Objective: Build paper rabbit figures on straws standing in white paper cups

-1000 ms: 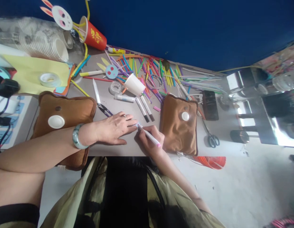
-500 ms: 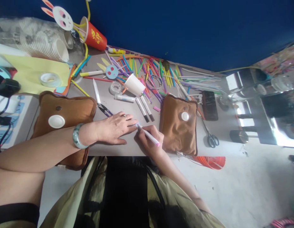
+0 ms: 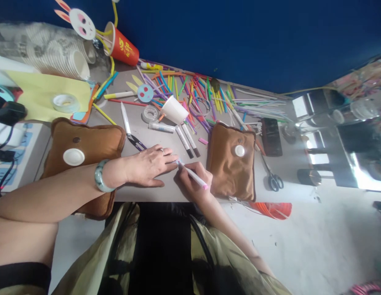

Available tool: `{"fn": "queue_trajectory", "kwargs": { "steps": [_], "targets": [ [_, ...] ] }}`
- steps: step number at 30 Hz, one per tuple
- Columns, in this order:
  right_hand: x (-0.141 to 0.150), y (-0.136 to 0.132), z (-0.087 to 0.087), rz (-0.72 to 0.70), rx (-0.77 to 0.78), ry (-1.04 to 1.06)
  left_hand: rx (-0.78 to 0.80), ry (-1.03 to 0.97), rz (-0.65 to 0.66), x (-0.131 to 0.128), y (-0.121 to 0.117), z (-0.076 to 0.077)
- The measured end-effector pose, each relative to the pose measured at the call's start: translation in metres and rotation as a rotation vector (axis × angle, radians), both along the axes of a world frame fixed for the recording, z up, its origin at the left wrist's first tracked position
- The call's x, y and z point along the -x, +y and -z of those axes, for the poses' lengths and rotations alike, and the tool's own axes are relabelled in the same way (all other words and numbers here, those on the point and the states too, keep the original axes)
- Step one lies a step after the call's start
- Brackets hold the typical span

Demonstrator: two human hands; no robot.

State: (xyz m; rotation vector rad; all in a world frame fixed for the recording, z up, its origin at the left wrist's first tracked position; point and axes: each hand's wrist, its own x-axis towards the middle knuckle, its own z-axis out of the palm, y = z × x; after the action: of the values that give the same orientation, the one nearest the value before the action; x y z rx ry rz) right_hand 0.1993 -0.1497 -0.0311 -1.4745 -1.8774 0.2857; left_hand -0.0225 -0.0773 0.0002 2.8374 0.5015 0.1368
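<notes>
My right hand [image 3: 195, 180] is closed around a white marker [image 3: 194, 177] with a pink end, its tip pointing down and left. My left hand [image 3: 150, 164] lies flat on the table, fingers stretched toward the marker tip. A small light-blue piece [image 3: 177, 161] shows at the left fingertips; the hand covers most of it, so its shape is hidden. Just behind the hands lie two white markers with dark caps [image 3: 184, 142] and a small pink cap [image 3: 203, 141]. Dark-handled snips [image 3: 136, 142] sit beside my left hand, partly under its knuckles.
Brown cushioned pouches flank me, one under my left forearm [image 3: 88, 139] and another at right [image 3: 231, 164]. Behind are a white paper cup [image 3: 174, 110], tape rolls, many coloured sticks [image 3: 208, 94] and a red cup [image 3: 124, 45]. Black-handled scissors [image 3: 274, 181] lie farther right.
</notes>
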Motion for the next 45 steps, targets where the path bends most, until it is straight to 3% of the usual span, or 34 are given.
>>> {"fn": "queue_trajectory", "kwargs": {
  "steps": [12,20,45],
  "targets": [
    [-0.0003,-0.0001,-0.0006,0.003,0.002,0.013,-0.009,0.018,-0.001,-0.0009,-0.0001,-0.0042],
    [-0.0009,-0.0016,-0.0013,0.033,0.042,0.000,0.021,-0.026,0.002,-0.0005,0.0007,0.0011],
    [-0.0005,-0.0022,-0.0010,0.018,-0.018,0.021,-0.005,0.029,0.005,-0.0001,0.0013,-0.0008]
  ]
}}
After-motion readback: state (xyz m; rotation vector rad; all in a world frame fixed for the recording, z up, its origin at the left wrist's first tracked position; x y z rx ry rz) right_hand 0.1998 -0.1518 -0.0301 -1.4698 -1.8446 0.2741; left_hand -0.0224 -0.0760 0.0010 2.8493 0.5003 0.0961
